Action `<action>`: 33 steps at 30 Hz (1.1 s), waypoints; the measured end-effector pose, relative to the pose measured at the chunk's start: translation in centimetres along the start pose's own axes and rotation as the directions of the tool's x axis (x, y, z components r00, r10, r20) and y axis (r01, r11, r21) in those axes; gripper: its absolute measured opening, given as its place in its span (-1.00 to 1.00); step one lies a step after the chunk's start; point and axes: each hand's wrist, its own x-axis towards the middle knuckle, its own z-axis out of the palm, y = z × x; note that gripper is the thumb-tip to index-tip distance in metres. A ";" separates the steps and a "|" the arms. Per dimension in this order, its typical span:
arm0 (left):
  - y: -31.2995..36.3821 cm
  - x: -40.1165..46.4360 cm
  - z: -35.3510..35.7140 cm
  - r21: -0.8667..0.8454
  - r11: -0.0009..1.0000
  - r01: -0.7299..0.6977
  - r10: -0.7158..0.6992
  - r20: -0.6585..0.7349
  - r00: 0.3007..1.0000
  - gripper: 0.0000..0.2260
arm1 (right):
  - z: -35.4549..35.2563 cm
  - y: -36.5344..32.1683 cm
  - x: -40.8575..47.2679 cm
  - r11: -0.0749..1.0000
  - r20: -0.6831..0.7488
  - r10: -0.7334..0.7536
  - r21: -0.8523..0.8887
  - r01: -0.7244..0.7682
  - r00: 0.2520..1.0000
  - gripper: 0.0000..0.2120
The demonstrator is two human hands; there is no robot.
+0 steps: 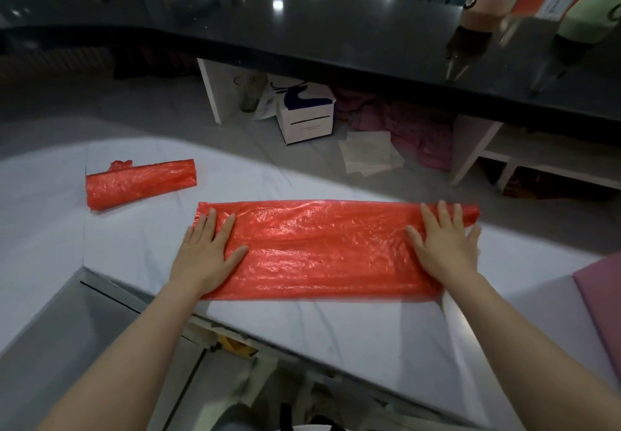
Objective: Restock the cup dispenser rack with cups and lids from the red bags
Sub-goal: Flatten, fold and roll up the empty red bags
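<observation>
Pressing red bag (319, 249) flat, both hands.

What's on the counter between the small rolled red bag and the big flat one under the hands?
Nothing: the head view shows only bare white counter between the rolled bag and the flat bag.

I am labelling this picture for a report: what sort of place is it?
Probably the staff side of a drinks shop or café counter. A raised dark counter faces a lit hall, stacked cups stand on it, and a small white printer sits on the shelf underneath.
</observation>
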 end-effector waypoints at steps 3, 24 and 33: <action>0.0 -0.1 -0.2 -0.021 1.000 -0.002 0.002 0.001 1.000 -0.20 | -1.6 -2.7 -1.9 0.994 -0.134 -0.111 -0.015 0.110 0.985 -0.36; -8.3 -6.9 -2.9 -0.350 0.867 -0.356 0.352 -0.077 0.933 -0.60 | 6.1 -22.2 -20.4 0.989 0.024 -0.080 0.124 0.077 0.996 -0.30; -9.3 -6.7 -3.5 0.127 0.823 -0.554 0.566 -0.099 0.818 -0.47 | 3.8 -22.7 -22.1 0.982 -0.041 -0.187 -0.033 0.185 0.982 -0.23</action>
